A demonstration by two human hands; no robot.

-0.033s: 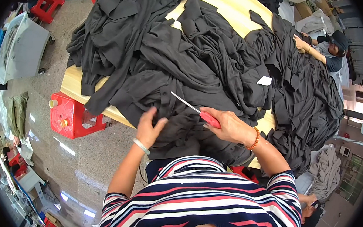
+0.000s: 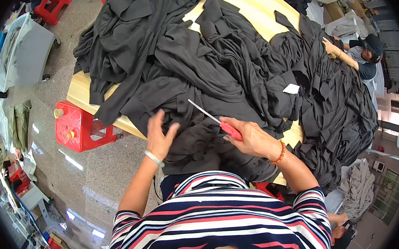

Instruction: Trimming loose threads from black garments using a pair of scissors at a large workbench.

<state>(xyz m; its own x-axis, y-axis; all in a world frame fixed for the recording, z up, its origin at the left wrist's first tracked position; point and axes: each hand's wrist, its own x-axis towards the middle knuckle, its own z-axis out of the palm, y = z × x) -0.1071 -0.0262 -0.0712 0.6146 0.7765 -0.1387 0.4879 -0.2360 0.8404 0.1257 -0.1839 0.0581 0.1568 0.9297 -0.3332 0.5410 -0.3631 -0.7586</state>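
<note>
Dark grey garments (image 2: pixel 210 77) with collars, cuffs and buttons lie heaped over a pale wooden table (image 2: pixel 265 7). My right hand (image 2: pixel 251 137) is closed round the red handle of a tool with a long, thin metal blade (image 2: pixel 203 110); whether it is scissors seen edge-on I cannot tell. Its tip points up and left, over a buttoned part of the cloth. Left of it, my left hand (image 2: pixel 160 136) has its fingers spread, slightly blurred, with nothing in it. It is above the near edge of the heap, and I cannot tell whether it touches the cloth.
A red plastic stool (image 2: pixel 74 127) stands by the table's left edge, with small round items on it. Farther left is a pale wheeled bin (image 2: pixel 23 54). At the right, another person's hand (image 2: pixel 331 47) rests on the garments. A white paper tag (image 2: pixel 291 88) lies on the heap.
My left hand has shifted slightly up and left, and its fingers are more upright and spread. My right hand and the red-handled tool are almost unmoved.
</note>
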